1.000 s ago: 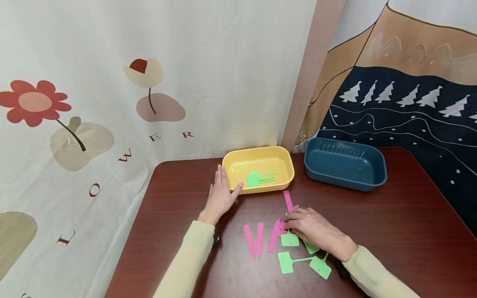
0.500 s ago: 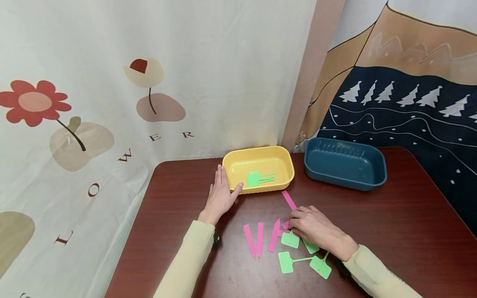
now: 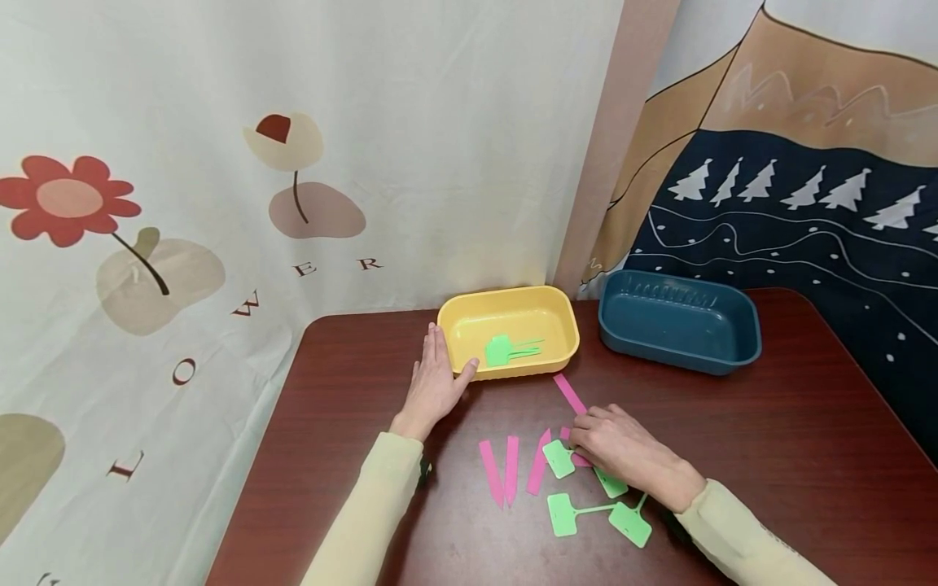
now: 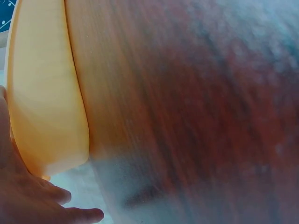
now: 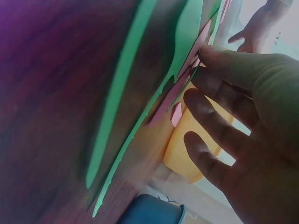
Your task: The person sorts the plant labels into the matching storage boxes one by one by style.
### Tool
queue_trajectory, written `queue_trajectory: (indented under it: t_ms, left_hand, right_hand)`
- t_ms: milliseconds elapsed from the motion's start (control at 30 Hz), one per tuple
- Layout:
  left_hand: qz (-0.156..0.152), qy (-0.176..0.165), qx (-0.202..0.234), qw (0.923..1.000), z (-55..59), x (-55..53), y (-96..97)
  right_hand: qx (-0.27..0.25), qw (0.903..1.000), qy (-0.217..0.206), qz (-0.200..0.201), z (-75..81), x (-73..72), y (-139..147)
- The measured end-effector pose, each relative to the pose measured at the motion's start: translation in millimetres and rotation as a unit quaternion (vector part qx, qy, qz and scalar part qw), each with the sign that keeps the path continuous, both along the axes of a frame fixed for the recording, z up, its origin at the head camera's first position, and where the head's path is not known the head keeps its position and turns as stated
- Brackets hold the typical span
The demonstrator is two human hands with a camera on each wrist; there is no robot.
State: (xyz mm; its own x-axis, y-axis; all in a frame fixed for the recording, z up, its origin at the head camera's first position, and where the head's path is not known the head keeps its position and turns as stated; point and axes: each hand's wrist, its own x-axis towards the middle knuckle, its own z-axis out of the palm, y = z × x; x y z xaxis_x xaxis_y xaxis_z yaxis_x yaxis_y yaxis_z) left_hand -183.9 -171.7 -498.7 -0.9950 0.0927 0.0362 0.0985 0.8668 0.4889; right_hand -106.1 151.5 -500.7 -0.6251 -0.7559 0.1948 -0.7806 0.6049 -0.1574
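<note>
My left hand (image 3: 431, 389) lies with straight fingers along the left end of a yellow tray (image 3: 513, 294), its thumb at the front rim. Inside the tray are several green T-shaped plant labels (image 3: 498, 351). Over the loose labels on the table, my right hand (image 3: 623, 446) pinches the thin stem of one green plant label (image 3: 559, 459) between thumb and index finger. Its other fingers spread apart in the right wrist view. Pink pointed plant labels (image 3: 571, 395) lie by and partly under this hand. Another green label (image 3: 612, 483) is half hidden beneath the palm.
A dark blue tray (image 3: 677, 362) stands at the back right, beside the yellow one. Pink labels (image 3: 511, 472) lie left of the right hand. Two green labels (image 3: 562, 515) lie nearer the front. Printed curtains (image 3: 454, 163) hang behind the brown table (image 3: 352, 366).
The pinched green label has turned and shifted left, its head now over the pink labels. The far pink label has tilted slightly. My left hand has stayed at the yellow tray.
</note>
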Motion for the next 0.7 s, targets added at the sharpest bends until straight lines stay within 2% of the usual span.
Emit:
queue_trajectory:
  t_ms: [700]
  left_hand:
    - [0.000,0.000,0.000,1.0000,0.9,0.9,0.4]
  right_hand:
    - [-0.016,0.9994,0.017,-0.026,8.2,2.0,3.8]
